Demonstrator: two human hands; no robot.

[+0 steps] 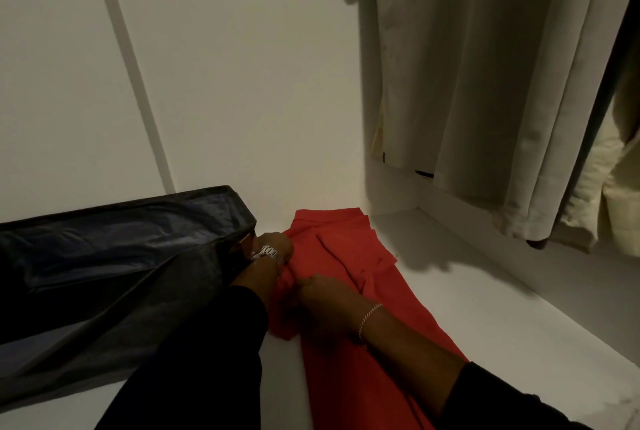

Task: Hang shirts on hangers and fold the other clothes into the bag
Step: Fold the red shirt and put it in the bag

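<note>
- Left hand (275, 249), with a metal watch (268, 254) on the wrist: placed on the left edge of the red garment (349, 277), just beside the corner of the dark bag (114, 256); fingers bent down into the cloth, seeming to grip it, though the fingertips hidden behind the hand.
- Right hand (320, 294), with a thin bracelet (370, 317) on the wrist: lying on the red garment close to the left hand, knuckles up, fingers curled and apparently gathering a fold of the cloth; exact pinch not visible in the dim light.
- Both forearms in dark sleeves, coming in from the bottom of the view.
- Red garment: spread on the white floor (485, 325), running from the bottom of the view up toward the back wall; several folds and creases at the far end, a bunched part under the two hands.
- Dark bag: standing open on the floor at the left, touching or almost touching the garment's left edge; shiny dark lining visible inside.
- Pale hanging clothes (485, 83): at the upper right, above the floor, well apart from the hands; a cream piece at the far right edge.
</note>
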